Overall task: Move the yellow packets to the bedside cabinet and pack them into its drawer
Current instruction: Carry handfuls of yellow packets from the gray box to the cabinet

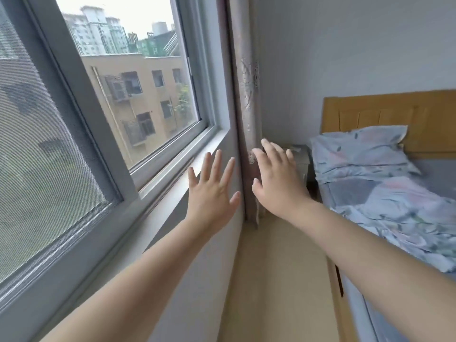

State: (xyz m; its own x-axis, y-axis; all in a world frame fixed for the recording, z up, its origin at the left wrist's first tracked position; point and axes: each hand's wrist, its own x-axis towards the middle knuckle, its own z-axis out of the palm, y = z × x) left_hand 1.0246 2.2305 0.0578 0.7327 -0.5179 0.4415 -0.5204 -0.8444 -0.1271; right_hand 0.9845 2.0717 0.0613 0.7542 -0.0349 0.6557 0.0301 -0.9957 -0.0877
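Note:
Both my arms reach forward, backs of the hands toward me. My left hand [213, 188] has its fingers spread straight and holds nothing, in front of the wall below the window sill. My right hand [277, 178] is also flat and empty, in front of the gathered curtain. Behind its fingers stands the small grey bedside cabinet [301, 159], in the far corner between curtain and bed; most of it is hidden by my hand. I see no yellow packets.
A large sliding window [111, 99] with a white sill [172, 176] runs along the left. A bunched curtain [248, 107] hangs in the corner. The bed [385, 193] with patterned bedding and a wooden headboard [394, 114] fills the right. A narrow beige floor strip [278, 280] runs between.

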